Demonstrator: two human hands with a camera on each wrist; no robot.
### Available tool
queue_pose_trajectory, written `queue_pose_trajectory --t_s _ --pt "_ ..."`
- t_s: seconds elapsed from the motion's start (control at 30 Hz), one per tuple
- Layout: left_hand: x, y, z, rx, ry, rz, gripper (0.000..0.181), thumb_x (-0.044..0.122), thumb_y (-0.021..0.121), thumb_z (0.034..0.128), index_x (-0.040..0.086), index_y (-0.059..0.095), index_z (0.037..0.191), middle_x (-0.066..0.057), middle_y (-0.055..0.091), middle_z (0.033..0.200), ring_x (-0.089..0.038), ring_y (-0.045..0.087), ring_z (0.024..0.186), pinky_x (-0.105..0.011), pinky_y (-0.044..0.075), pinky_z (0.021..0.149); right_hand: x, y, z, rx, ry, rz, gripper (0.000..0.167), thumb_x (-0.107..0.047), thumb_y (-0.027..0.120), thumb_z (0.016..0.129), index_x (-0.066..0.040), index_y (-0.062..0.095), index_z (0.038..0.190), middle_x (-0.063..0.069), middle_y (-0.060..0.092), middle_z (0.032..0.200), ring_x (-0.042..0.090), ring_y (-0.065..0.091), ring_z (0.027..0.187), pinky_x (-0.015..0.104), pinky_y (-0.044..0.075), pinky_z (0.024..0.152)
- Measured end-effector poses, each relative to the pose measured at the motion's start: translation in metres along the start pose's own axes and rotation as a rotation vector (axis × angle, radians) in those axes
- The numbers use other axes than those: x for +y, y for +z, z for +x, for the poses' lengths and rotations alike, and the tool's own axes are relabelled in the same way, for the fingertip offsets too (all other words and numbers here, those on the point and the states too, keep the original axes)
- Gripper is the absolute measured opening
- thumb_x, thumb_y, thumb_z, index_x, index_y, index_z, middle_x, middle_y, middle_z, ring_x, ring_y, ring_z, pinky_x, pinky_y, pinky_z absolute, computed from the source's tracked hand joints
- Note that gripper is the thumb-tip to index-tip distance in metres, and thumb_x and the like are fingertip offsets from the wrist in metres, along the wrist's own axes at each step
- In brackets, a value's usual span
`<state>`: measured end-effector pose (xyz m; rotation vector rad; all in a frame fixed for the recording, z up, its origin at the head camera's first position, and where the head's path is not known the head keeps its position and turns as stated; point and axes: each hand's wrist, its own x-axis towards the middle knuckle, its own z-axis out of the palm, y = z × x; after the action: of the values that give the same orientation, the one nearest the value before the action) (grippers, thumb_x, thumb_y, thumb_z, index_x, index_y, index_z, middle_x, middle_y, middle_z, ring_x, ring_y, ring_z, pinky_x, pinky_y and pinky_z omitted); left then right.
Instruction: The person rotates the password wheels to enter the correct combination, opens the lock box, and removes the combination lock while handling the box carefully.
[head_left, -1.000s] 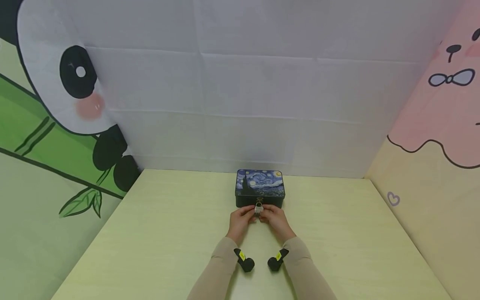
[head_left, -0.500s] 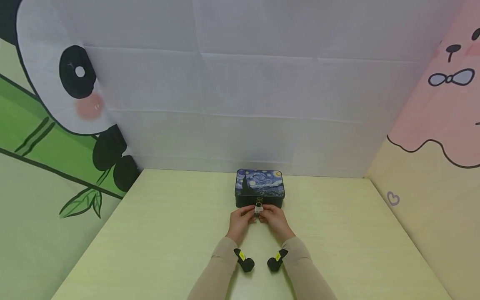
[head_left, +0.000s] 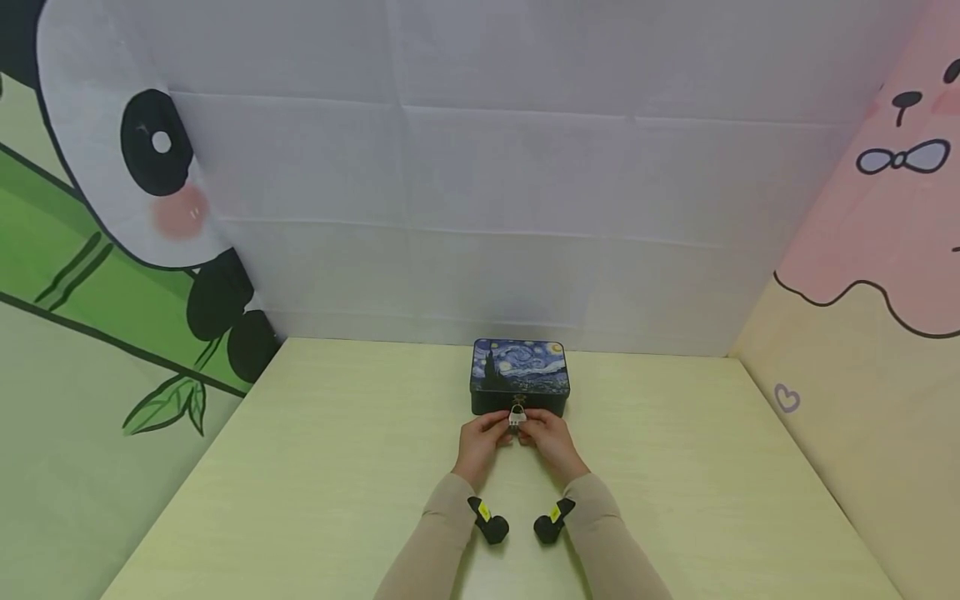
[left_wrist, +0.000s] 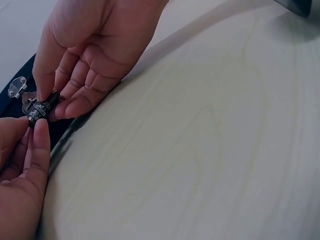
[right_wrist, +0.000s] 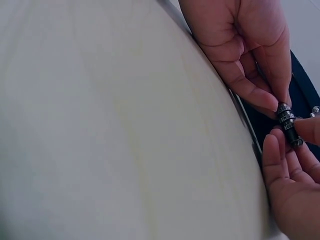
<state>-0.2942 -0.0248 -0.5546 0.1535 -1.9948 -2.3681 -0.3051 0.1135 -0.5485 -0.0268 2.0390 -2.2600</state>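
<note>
A small silver-and-black combination padlock hangs at the front clasp of a tin box whose lid carries a swirling blue night-sky painting. My left hand pinches the padlock from the left, while my right hand holds its other side with thumb and fingers. In the left wrist view, lettered dials line the padlock, beside a metal clasp. Fingertips of both hands also meet on the padlock in the right wrist view. Fingers partly cover it. The lid of the box is down.
The box stands on a pale wooden table, near a white cloth backdrop. Side panels bear a panda drawing on the left and a pink figure on the right. Black wrist devices sit inside both sleeves.
</note>
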Motion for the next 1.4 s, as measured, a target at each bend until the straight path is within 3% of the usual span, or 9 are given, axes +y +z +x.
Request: queue_pose_trajectory --t_s 0.3,0.5,0.73,1.03,1.4 --pt "0.0 -0.001 -0.001 0.0 0.01 0.008 0.025 -0.002 0.064 0.0952 -0.014 0.066 0.117 -0.024 0.068 0.113 -0.012 0.068 0.08 -0.024 0.061 0.07 0.001 -0.002 0.0 -0.004 0.032 0.087 0.034 0.007 0.056 0.094 0.022 0.052 0.123 0.007 0.066 0.092 0.011 0.062 0.07 0.021 0.056 0.065" --pt "0.0 0.0 0.0 0.001 -0.009 -0.003 0.025 -0.002 0.064 0.0952 -0.013 0.067 0.117 -0.023 0.069 0.112 -0.01 0.067 0.077 -0.022 0.06 0.069 0.0 -0.002 -0.001 -0.003 0.066 0.103 0.038 0.008 0.061 0.09 0.02 0.052 0.126 0.005 0.068 0.091 0.009 0.061 0.071 0.02 0.055 0.065" --pt "-0.001 -0.001 0.001 -0.008 -0.004 -0.009 0.024 -0.005 0.064 0.0943 -0.014 0.066 0.117 -0.023 0.069 0.111 -0.01 0.068 0.077 -0.022 0.061 0.069 -0.002 0.0 -0.003 -0.005 0.037 0.082 0.035 0.011 0.059 0.092 0.021 0.052 0.125 0.01 0.069 0.095 0.01 0.063 0.074 0.021 0.056 0.065" --pt "0.029 0.0 -0.019 -0.028 0.008 0.0 0.025 -0.008 0.061 0.0946 -0.019 0.062 0.118 -0.027 0.067 0.112 -0.013 0.068 0.08 -0.028 0.062 0.074 -0.003 0.001 -0.005 -0.007 0.019 0.066 0.033 0.01 0.058 0.093 0.022 0.053 0.123 0.014 0.069 0.098 0.01 0.063 0.073 0.022 0.056 0.065" --pt "0.031 0.002 -0.021 -0.02 0.011 0.01 0.025 -0.007 0.061 0.0948 -0.018 0.063 0.117 -0.028 0.066 0.113 -0.013 0.069 0.082 -0.029 0.062 0.075 -0.003 0.001 -0.003 0.002 0.016 0.04 0.032 0.009 0.058 0.094 0.021 0.053 0.123 0.014 0.07 0.097 0.011 0.063 0.072 0.022 0.056 0.065"
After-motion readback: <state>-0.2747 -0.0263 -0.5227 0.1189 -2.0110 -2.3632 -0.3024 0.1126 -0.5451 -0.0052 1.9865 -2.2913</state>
